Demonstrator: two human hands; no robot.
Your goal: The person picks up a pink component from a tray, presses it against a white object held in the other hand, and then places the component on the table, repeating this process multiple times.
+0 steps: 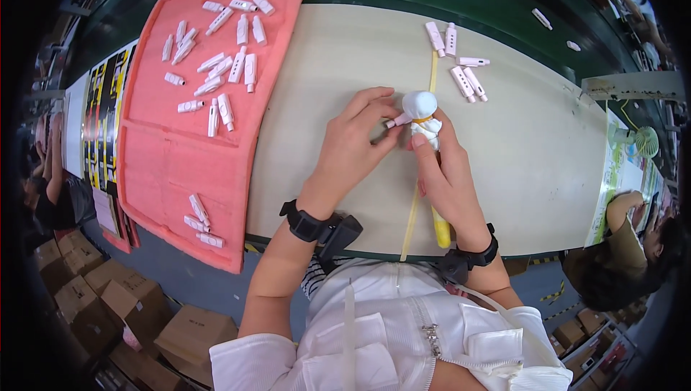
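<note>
**One pink device (393, 124) beside a white-headed tool (419, 105) above the counter (533, 139)**

I see the left hand (349, 135) pinching the device at the tool's head, the right hand (451, 182) gripping the tool; contact seems likely but is partly hidden. Similar devices (250, 74) lie on a pink tray (176, 171), left.

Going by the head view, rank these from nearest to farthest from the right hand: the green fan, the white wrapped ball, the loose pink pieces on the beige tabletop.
1. White wrapped ball: held in the right hand.
2. Loose pink pieces: farther forward on the tabletop.
3. Green fan: at far right.
</note>
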